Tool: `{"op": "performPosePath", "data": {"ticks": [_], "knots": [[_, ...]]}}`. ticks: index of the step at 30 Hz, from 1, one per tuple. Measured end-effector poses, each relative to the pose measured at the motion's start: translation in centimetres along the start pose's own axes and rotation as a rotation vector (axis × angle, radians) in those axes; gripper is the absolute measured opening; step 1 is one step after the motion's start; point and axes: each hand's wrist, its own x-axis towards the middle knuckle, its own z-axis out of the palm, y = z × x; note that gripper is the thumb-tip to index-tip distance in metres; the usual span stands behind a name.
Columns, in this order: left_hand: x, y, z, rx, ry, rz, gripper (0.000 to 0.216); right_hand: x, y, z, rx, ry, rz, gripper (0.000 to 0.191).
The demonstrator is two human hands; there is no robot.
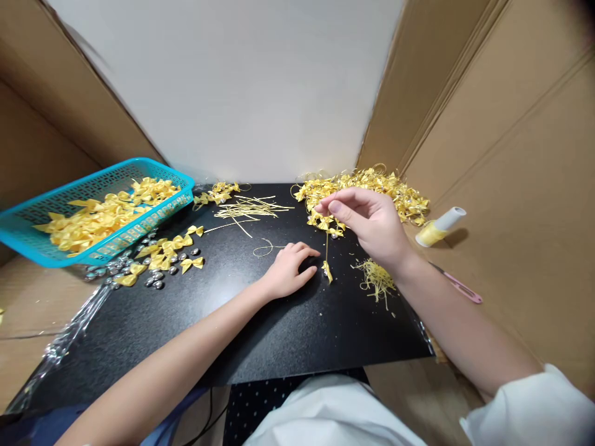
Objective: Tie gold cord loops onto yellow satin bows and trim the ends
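Observation:
My right hand [372, 224] is raised over the right of the black table, thumb and fingertips drawn together. A thin yellow cord [326, 248] runs down below its fingertips to a small yellow satin bow [328, 272] with a silvery bell partly showing beside it. Where the cord meets the fingers is hard to make out. My left hand [292, 269] rests palm down on the table, thumb and fingers apart, just left of that bow. A loop of cord [264, 249] curls out on its far side.
A blue basket [139, 162] of yellow bows stands at left, with loose bows [160, 254] and silver bells [118, 265] beside it. Cut cords [251, 207] lie mid-table. Finished-looking bows [395, 192] heap behind my right hand, near cord scraps [377, 279], a spool [439, 228] and a pink-handled tool [462, 289].

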Motion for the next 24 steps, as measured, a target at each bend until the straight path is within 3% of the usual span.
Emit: {"op": "performPosePath", "data": {"ticks": [3, 6, 14, 19, 24], "knots": [[1.1, -0.2, -0.1, -0.082, -0.115, 0.136, 0.043, 0.0, 0.2, -0.3, 0.014, 0.019, 0.007, 0.016], [1.9, -0.4, 0.1, -0.103, -0.154, 0.203, 0.051, 0.0, 0.5, -0.7, 0.0, 0.04, 0.003, 0.017], [4.3, -0.9, 0.6, -0.178, -0.097, 0.226, 0.034, -0.1, 1.8, -2.1, -0.05, 0.119, 0.018, 0.022], [5.0, -1.4, 0.4, -0.072, -0.204, 0.327, 0.023, -0.9, 2.3, -3.1, -0.072, 0.111, 0.04, 0.022], [4.8, -1.2, 0.7, -0.107, -0.195, 0.324, 0.017, -1.7, 2.4, -3.8, -0.081, 0.124, 0.067, 0.02]]}}
